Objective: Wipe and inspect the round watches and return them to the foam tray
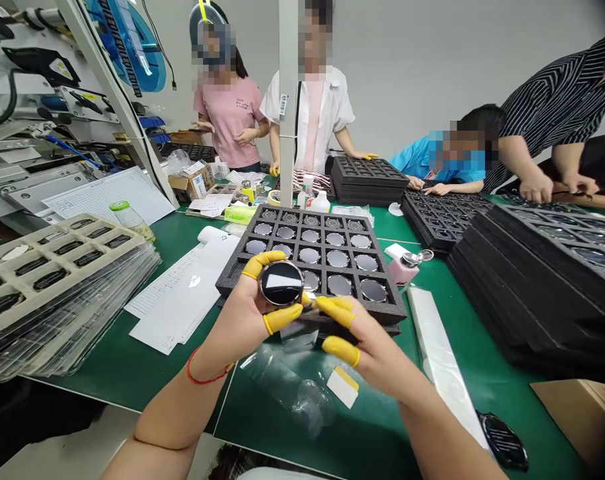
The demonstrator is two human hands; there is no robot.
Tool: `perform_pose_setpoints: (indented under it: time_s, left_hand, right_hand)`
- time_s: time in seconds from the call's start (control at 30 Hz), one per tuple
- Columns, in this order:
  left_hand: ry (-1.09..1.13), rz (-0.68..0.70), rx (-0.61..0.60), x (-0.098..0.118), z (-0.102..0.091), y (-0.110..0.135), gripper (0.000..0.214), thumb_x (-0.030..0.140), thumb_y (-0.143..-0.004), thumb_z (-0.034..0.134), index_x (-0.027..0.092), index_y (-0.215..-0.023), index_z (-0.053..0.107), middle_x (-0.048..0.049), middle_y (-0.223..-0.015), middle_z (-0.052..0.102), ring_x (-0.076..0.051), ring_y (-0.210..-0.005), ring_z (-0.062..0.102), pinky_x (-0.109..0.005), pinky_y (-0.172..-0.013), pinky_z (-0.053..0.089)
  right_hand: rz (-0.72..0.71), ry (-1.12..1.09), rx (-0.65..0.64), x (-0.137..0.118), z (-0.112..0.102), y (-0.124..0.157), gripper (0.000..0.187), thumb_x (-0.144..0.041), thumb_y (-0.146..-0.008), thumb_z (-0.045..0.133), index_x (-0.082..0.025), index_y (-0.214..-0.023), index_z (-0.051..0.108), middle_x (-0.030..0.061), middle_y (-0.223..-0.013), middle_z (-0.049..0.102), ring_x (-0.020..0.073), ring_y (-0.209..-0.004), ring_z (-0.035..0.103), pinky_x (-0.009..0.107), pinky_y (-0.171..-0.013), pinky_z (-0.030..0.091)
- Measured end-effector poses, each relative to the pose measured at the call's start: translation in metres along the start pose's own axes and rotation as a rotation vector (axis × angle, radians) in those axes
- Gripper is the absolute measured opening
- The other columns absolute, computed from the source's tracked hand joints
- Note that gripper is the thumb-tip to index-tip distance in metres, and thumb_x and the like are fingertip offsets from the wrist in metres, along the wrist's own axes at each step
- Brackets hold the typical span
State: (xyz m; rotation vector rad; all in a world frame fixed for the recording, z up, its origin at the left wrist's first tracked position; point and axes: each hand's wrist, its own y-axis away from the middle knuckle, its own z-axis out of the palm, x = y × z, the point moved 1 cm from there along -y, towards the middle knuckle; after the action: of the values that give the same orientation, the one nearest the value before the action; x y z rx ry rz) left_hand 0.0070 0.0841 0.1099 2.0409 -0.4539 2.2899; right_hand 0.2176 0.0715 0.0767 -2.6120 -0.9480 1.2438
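Observation:
My left hand [250, 303], with yellow finger cots on its thumb and finger, grips a round watch case [281, 283] by its edge. The case has a glossy dark face with a bright reflection and a metallic rim. My right hand [360, 333], also in yellow finger cots, reaches toward the right edge of the case. Its fingertips are close to a small pale bit there that I cannot make out, and its thumb stands apart from them. Behind both hands lies a black foam tray [392, 303] holding rows of round watch faces.
Stacked clear trays [132, 257] stand left, beside paper sheets [182, 307]. Clear plastic film [292, 387] and a small white-yellow card [343, 387] lie in front. A pink pump bottle [403, 268], a white strip [445, 363] and black foam stacks [522, 287] are right. Several people work beyond.

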Motion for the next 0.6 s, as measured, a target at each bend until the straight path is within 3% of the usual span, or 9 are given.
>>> perform_pose_setpoints:
  time_s: [0.07,0.17,0.27,0.4,0.6]
  left_hand:
    - [0.02,0.057,0.039,0.0,-0.002,0.0,0.064,0.02,-0.073,0.079,0.028,-0.124,0.042,0.0,-0.105,0.068,-0.018,-0.091,0.073,-0.031,-0.086,0.059]
    - [0.058,0.08,0.051,0.0,-0.003,0.0,0.061,0.018,-0.074,0.079,0.029,-0.122,0.044,-0.0002,-0.112,0.067,-0.019,-0.103,0.07,-0.029,-0.092,0.057]
    - [0.077,0.008,-0.003,0.001,0.001,0.003,0.063,0.017,-0.073,0.079,0.03,-0.123,0.044,-0.0007,-0.115,0.067,-0.021,-0.106,0.069,-0.031,-0.093,0.057]
    - [0.07,-0.209,-0.17,0.001,0.009,0.007,0.063,0.018,-0.074,0.078,0.028,-0.125,0.043,-0.0039,-0.113,0.068,-0.022,-0.099,0.072,-0.035,-0.093,0.057]
    - [0.022,-0.265,-0.19,-0.001,0.012,0.006,0.06,0.019,-0.076,0.075,0.028,-0.125,0.043,-0.0024,-0.108,0.067,-0.021,-0.098,0.071,-0.037,-0.093,0.056]
  right_hand:
    - [0.089,-0.161,-0.056,-0.003,0.009,0.0,0.044,-0.033,-0.091,0.059,-0.025,-0.133,0.05,0.0062,-0.115,0.063,0.0212,-0.107,0.056,0.04,-0.096,0.047]
    - [0.249,-0.349,0.011,-0.004,0.017,-0.001,0.04,-0.03,-0.091,0.056,-0.026,-0.13,0.051,0.0019,-0.096,0.065,0.0178,-0.093,0.06,0.037,-0.089,0.05]
    - [0.327,-0.445,0.063,-0.003,0.015,-0.002,0.045,-0.03,-0.089,0.058,-0.025,-0.133,0.048,0.0011,-0.089,0.064,0.0176,-0.087,0.061,0.036,-0.083,0.051]
    - [0.292,-0.406,0.104,-0.005,0.008,0.001,0.049,-0.03,-0.088,0.06,-0.027,-0.134,0.047,0.0013,-0.089,0.065,0.0194,-0.089,0.063,0.038,-0.085,0.051]
    - [0.111,-0.095,0.216,-0.013,0.002,0.01,0.037,-0.022,-0.09,0.058,-0.031,-0.125,0.052,0.0017,-0.096,0.068,0.0208,-0.093,0.062,0.041,-0.086,0.05]
